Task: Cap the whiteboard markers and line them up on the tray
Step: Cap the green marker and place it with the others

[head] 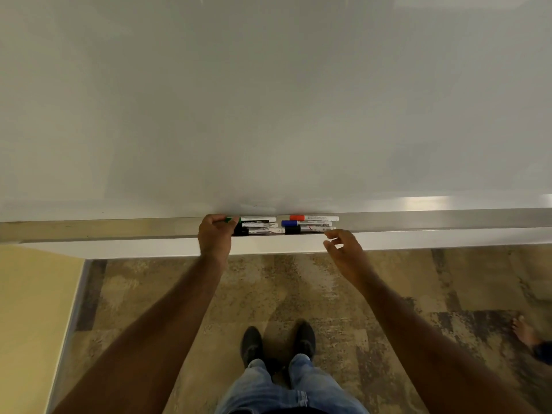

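Several white-barrelled markers lie on the metal tray (418,221) under the whiteboard, in two stacked groups. The left group has a green-capped marker (254,219) at the back and two black-capped markers (260,228) in front of it. The right group has a red-capped marker (313,218), a blue-capped marker (306,223) and a black-capped marker (309,229). My left hand (215,236) is closed around the green cap end of the back left marker. Just in front of the right group, my right hand (343,249) hovers with fingers apart, holding nothing.
The whiteboard (268,100) fills the upper view. A yellow wall panel (33,309) stands at the left. Below are patterned carpet, my own legs and dark shoes (277,342), and another person's bare foot (525,333) at the right edge.
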Action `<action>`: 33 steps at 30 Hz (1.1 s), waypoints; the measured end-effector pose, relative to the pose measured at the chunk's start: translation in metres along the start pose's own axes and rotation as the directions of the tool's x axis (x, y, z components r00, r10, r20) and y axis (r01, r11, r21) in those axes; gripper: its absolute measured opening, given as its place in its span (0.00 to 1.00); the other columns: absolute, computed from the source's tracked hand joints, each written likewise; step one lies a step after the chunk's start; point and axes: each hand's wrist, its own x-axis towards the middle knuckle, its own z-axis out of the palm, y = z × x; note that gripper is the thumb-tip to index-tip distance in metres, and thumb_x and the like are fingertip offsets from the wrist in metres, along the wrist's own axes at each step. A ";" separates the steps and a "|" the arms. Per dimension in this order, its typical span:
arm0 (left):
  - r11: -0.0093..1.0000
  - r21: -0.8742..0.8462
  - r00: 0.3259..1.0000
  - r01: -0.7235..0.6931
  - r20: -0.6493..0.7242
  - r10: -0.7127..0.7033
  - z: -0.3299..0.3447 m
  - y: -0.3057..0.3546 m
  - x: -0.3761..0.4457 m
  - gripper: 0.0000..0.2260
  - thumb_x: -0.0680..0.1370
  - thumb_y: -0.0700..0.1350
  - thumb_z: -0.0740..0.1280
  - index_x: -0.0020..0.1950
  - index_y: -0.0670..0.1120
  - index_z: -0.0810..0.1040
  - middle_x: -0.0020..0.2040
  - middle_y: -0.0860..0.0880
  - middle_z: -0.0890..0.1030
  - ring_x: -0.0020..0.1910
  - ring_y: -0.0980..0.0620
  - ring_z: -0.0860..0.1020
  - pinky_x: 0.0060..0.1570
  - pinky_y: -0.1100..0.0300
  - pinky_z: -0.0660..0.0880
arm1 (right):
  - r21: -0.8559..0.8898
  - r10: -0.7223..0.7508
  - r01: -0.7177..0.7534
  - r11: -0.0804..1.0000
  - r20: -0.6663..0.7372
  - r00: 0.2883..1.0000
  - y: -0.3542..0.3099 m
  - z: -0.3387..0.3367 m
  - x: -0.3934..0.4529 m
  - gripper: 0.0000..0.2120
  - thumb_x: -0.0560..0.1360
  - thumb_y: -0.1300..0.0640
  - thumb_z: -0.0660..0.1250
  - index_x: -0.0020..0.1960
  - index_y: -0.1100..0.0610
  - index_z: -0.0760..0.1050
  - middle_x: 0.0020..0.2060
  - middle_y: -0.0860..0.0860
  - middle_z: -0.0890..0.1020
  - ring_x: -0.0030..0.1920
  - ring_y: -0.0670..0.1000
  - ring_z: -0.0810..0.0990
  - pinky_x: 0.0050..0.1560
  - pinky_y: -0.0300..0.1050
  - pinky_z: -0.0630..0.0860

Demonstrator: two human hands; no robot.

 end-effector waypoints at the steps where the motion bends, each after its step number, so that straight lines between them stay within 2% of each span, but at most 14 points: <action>1: 0.999 0.041 0.999 -0.036 0.005 0.036 0.000 0.000 -0.001 0.17 0.75 0.44 0.80 0.60 0.39 0.82 0.56 0.41 0.87 0.56 0.42 0.86 0.62 0.45 0.82 | -0.013 -0.008 0.008 1.000 -0.022 1.000 0.001 -0.003 0.002 0.13 0.82 0.55 0.67 0.66 0.55 0.75 0.63 0.52 0.78 0.59 0.50 0.79 0.51 0.41 0.78; 4: 0.960 0.247 0.990 -0.133 -0.012 0.140 -0.002 0.000 0.000 0.16 0.76 0.47 0.80 0.59 0.41 0.84 0.56 0.43 0.87 0.56 0.43 0.86 0.61 0.44 0.82 | -0.048 -0.043 0.038 0.998 -0.093 0.995 0.000 -0.011 0.011 0.14 0.82 0.58 0.68 0.67 0.58 0.75 0.62 0.55 0.78 0.60 0.52 0.78 0.60 0.48 0.78; 7: 0.918 0.355 0.984 -0.175 0.045 0.170 -0.003 -0.002 0.001 0.13 0.79 0.47 0.76 0.60 0.42 0.85 0.55 0.44 0.87 0.54 0.43 0.85 0.60 0.44 0.81 | -0.104 -0.054 0.039 0.994 -0.143 0.988 -0.004 -0.017 0.025 0.12 0.82 0.58 0.67 0.63 0.62 0.77 0.58 0.56 0.78 0.58 0.55 0.78 0.58 0.51 0.78; 10: 0.937 0.306 0.985 -0.169 0.096 0.146 -0.002 -0.001 0.001 0.11 0.80 0.42 0.73 0.61 0.40 0.84 0.56 0.42 0.87 0.55 0.42 0.85 0.60 0.47 0.82 | -0.151 0.016 -0.032 0.988 -0.103 0.995 -0.010 -0.020 0.044 0.09 0.82 0.58 0.66 0.53 0.64 0.78 0.51 0.60 0.81 0.50 0.60 0.80 0.46 0.50 0.76; 13: 0.946 0.287 0.985 -0.152 0.126 0.120 0.002 0.001 0.002 0.13 0.80 0.40 0.72 0.63 0.39 0.82 0.59 0.42 0.86 0.56 0.45 0.85 0.56 0.56 0.79 | -0.181 0.071 -0.076 0.981 -0.034 0.997 -0.016 -0.019 0.055 0.09 0.81 0.62 0.63 0.53 0.66 0.79 0.49 0.63 0.82 0.45 0.62 0.82 0.39 0.50 0.77; 16: 0.953 0.283 0.988 -0.106 0.137 0.069 0.007 0.004 0.001 0.17 0.80 0.42 0.73 0.67 0.39 0.80 0.63 0.42 0.84 0.57 0.49 0.82 0.55 0.59 0.75 | -0.177 0.086 -0.080 0.981 0.024 0.996 -0.026 -0.014 0.060 0.09 0.79 0.65 0.62 0.54 0.67 0.80 0.47 0.62 0.83 0.45 0.62 0.82 0.43 0.53 0.79; 19: 0.957 0.277 0.991 -0.082 0.128 0.048 0.009 0.004 0.002 0.17 0.80 0.42 0.73 0.68 0.39 0.79 0.64 0.41 0.84 0.61 0.45 0.82 0.56 0.60 0.74 | -0.137 0.114 -0.108 0.985 0.033 0.993 -0.032 -0.009 0.061 0.10 0.78 0.65 0.63 0.54 0.67 0.81 0.47 0.62 0.83 0.47 0.62 0.82 0.46 0.53 0.79; 23: 0.953 0.291 0.990 -0.081 0.134 0.043 0.007 0.003 0.004 0.16 0.81 0.42 0.72 0.68 0.40 0.81 0.64 0.42 0.85 0.62 0.44 0.83 0.57 0.59 0.74 | -0.083 0.127 -0.124 0.989 0.030 0.992 -0.034 -0.009 0.057 0.09 0.78 0.66 0.63 0.50 0.68 0.82 0.46 0.64 0.84 0.45 0.62 0.82 0.42 0.47 0.75; 27: 0.954 0.289 0.985 -0.082 0.169 0.034 0.006 0.005 0.006 0.17 0.81 0.41 0.71 0.69 0.38 0.80 0.65 0.41 0.85 0.63 0.44 0.83 0.61 0.56 0.76 | -0.104 0.127 -0.123 0.987 0.039 0.991 -0.036 -0.011 0.056 0.10 0.79 0.66 0.63 0.52 0.67 0.82 0.48 0.62 0.83 0.47 0.60 0.82 0.42 0.44 0.75; 29: 0.950 0.300 0.983 -0.092 0.182 0.038 0.003 0.006 0.003 0.17 0.81 0.41 0.71 0.70 0.38 0.80 0.65 0.42 0.84 0.63 0.44 0.82 0.63 0.55 0.77 | -0.109 0.124 -0.119 0.987 0.041 0.991 -0.037 -0.011 0.055 0.10 0.79 0.65 0.63 0.52 0.67 0.82 0.47 0.61 0.83 0.46 0.59 0.81 0.37 0.41 0.74; 31: 0.941 0.309 0.978 -0.136 0.191 0.079 0.001 0.005 0.003 0.15 0.81 0.39 0.70 0.67 0.37 0.81 0.60 0.44 0.85 0.60 0.44 0.83 0.55 0.64 0.77 | -0.114 0.125 -0.121 0.986 0.030 0.992 -0.038 -0.010 0.055 0.09 0.79 0.64 0.63 0.50 0.67 0.81 0.45 0.61 0.82 0.43 0.57 0.79 0.33 0.40 0.71; 33: 0.915 0.342 0.967 -0.213 0.208 0.147 -0.003 0.008 -0.004 0.11 0.81 0.37 0.70 0.63 0.36 0.82 0.54 0.45 0.85 0.53 0.47 0.83 0.41 0.75 0.72 | -0.125 0.118 -0.116 0.985 0.010 0.993 -0.039 -0.009 0.053 0.09 0.80 0.64 0.62 0.49 0.67 0.79 0.46 0.63 0.82 0.43 0.58 0.79 0.35 0.42 0.73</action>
